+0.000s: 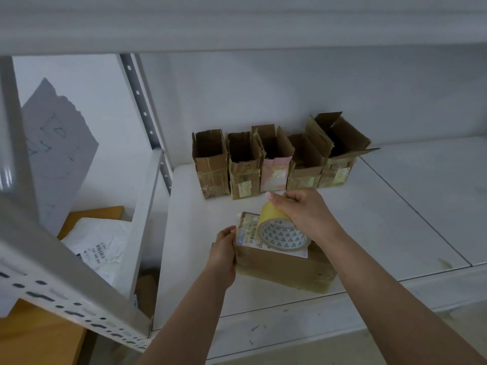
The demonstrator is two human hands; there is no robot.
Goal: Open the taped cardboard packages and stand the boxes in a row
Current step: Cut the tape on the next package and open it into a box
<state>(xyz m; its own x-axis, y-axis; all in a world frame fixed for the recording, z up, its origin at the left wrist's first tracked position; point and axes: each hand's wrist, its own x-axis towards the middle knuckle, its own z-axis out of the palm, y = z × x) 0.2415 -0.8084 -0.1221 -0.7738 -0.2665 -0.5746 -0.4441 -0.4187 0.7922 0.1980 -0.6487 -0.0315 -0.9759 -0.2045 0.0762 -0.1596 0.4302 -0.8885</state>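
White metal shelving fills the view, and its shelf board (395, 206) carries everything. At 12 o'clock on the board five opened cardboard boxes (276, 162) stand upright in one row, touching side by side, with their flaps up. Near the front edge, at 6 o'clock from the row, lies a taped cardboard package (284, 267) with a white label on top. The left hand (224, 255) grips the package's left end, fingers curled over its corner. The right hand (303, 209) holds a yellowish roll of tape (279, 230) by its top, and the roll stands on the package. At 9 o'clock, beyond the shelf post, a white plastic bag (97, 243) lies lower down
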